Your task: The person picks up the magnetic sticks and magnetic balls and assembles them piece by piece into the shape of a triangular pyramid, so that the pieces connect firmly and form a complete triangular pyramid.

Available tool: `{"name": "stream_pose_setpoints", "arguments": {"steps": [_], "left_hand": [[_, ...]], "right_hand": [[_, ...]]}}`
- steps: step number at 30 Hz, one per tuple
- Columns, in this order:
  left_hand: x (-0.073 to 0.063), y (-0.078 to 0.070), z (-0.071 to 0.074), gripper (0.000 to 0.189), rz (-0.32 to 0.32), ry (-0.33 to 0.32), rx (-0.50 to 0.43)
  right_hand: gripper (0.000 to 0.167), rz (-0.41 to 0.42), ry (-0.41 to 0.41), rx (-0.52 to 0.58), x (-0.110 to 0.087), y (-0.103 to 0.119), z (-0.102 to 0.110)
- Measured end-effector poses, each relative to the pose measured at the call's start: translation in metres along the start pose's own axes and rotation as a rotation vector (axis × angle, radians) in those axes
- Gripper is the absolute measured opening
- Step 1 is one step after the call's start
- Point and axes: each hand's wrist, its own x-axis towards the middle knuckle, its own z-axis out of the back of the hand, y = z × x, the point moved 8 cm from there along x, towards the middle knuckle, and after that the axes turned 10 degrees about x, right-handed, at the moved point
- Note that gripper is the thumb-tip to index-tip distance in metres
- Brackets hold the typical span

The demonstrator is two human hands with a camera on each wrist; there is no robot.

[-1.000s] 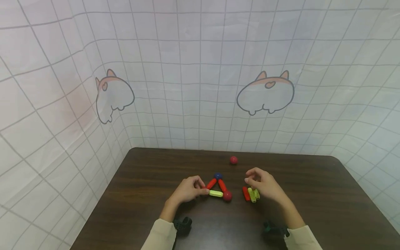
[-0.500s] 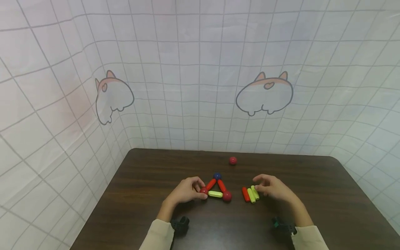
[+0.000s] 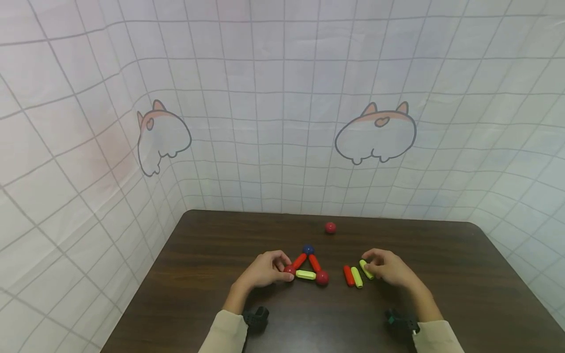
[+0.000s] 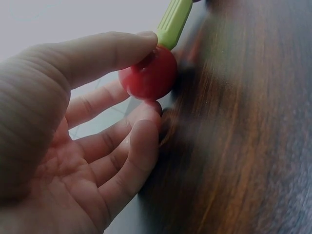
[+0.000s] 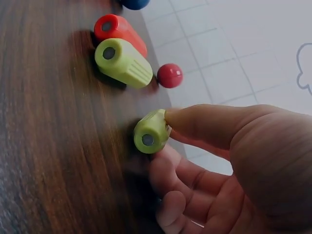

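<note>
Yellow-green rod (image 5: 150, 128) is pinched by the right hand (image 3: 390, 268), thumb and finger closed to its width, at three o'clock from the triangle (image 3: 315, 263); the triangle's red ball (image 4: 152, 77), near nine o'clock, is pinched by the left hand (image 3: 263, 269).

I'm looking into a screened-off booth, whether home or lab I can't tell: white gridded cloth (image 3: 269, 98) surrounds a dark table (image 3: 295, 323) from nine through twelve to three o'clock, cartoon animals (image 3: 375, 137) at eleven and one.

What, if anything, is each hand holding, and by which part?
The left hand holds a red ball by its sides; the right hand, a yellow-green stick toward its far end.
</note>
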Motion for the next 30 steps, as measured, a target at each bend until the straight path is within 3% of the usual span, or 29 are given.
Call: {"name": "stream_pose_setpoints", "arguments": {"steps": [8,19,24,30], "left_hand": [[-0.001,-0.001,0.000,0.029,0.004,0.001,-0.004],[-0.001,-0.001,0.000,0.028,-0.003,-0.002,0.000],[0.000,-0.001,0.000,0.028,-0.001,-0.002,-0.002],[0.000,-0.001,0.000,0.028,0.003,-0.003,-0.002]], "right_hand": [[0.039,-0.014,0.011,0.007,0.000,0.000,-0.001],[0.035,-0.039,0.000,-0.028,-0.002,-0.001,0.001],[0.033,0.002,-0.020,-0.031,-0.001,0.006,0.005],[0.033,0.119,-0.020,0.050,0.000,0.027,0.005]]}}
